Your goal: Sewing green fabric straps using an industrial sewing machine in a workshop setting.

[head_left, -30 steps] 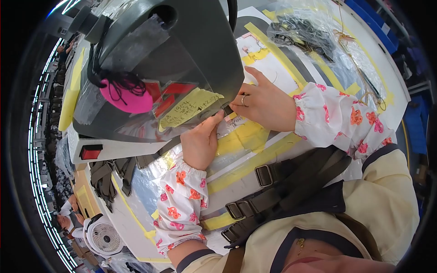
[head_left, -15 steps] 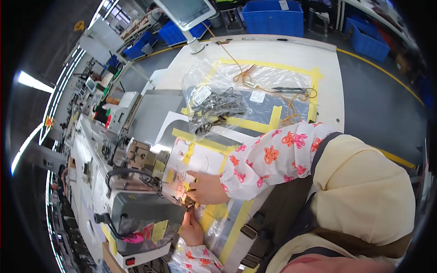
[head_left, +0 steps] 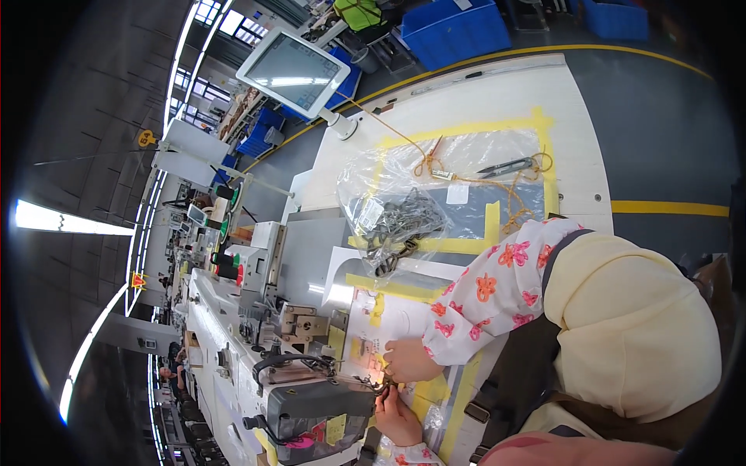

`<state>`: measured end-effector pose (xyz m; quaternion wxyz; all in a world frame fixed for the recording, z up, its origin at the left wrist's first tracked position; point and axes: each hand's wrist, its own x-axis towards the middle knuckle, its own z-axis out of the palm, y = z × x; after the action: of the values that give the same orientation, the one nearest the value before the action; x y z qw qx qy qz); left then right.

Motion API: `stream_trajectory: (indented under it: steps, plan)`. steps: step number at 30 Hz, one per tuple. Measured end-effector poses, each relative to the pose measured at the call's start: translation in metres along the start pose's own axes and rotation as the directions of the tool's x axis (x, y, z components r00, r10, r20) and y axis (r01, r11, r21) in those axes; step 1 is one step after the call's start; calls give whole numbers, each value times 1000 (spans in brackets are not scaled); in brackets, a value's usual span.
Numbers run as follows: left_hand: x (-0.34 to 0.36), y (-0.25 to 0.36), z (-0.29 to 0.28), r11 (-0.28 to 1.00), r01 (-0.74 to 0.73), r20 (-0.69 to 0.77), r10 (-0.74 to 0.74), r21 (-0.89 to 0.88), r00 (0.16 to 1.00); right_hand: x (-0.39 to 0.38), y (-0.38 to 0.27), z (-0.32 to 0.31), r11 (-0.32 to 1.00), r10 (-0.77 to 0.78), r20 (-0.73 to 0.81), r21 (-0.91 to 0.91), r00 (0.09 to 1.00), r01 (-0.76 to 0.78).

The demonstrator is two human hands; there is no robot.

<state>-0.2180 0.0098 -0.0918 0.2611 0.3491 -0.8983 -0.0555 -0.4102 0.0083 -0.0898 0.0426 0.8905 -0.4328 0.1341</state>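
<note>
At the needle area of the sewing machine (head_left: 303, 404), both hands work close together on a small dark piece (head_left: 381, 388). My left hand (head_left: 398, 421) is closed, thumb and fingertips on that piece from the near side. Above it, my right hand (head_left: 410, 360) has curled fingers at the same piece, beside a taped white paper template (head_left: 396, 314). The piece's details and the exact fingertip contact are too small to make out. Dark straps with buckles (head_left: 477, 413) lie beside the floral sleeves, partly hidden by my body.
A bag of dark hardware (head_left: 400, 221), orange cord (head_left: 427, 163) and snips (head_left: 505, 168) lie on the white table (head_left: 583, 179). A screen on a stand (head_left: 292, 71) rises at the back. Blue bins (head_left: 454, 35) line the floor; other machines and a distant person (head_left: 172, 371) are leftward.
The head view has swung up from a close look at the hands to show the screen, bins and workshop. The hands remain at the needle, my right index finger now more curled.
</note>
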Motion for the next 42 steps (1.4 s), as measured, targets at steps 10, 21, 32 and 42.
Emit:
stream_trajectory:
  steps: [10,21,32,42]
  plan:
    - [5,8,-13,902,-344,174,307,259,936,-13,-10,-5,996,-70,-36,53,997,72]
    - [5,-5,-1,995,-99,39,100,-32,994,-16,7,-9,995,-99,-46,21,994,101]
    - [-6,-21,0,995,29,1,-29,91,1000,0,11,-17,942,-28,15,335,999,22]
    - [0,-23,13,960,201,157,-232,193,960,-4,16,-9,951,-21,-147,302,989,66]
